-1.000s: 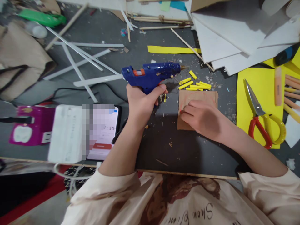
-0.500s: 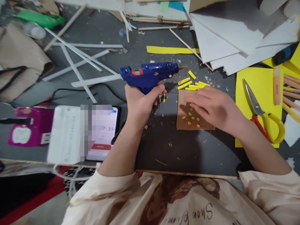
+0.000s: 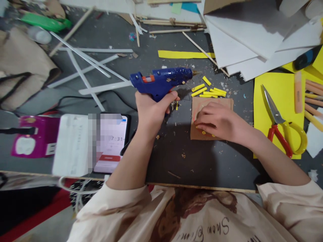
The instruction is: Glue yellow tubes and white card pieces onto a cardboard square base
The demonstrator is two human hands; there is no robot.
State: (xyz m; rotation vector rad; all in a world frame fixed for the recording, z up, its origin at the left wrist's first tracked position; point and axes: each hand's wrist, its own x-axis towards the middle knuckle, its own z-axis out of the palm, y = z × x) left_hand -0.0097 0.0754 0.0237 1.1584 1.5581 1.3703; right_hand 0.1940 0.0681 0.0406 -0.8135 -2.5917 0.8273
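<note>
Near frame centre, gripping blue glue gun [image 3: 170,79] in left hand [image 3: 152,109]; right of centre, bending fingers [image 3: 205,120] of right hand [image 3: 220,121] over cardboard square [image 3: 198,105]; cannot tell if pinching.

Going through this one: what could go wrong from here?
The glue gun in the left hand has its nozzle close to the yellow sticks, so a dip might knock or smear them.

The right hand partly covers the small yellow slices on the cardboard; its fingers could nudge one out of place.
</note>
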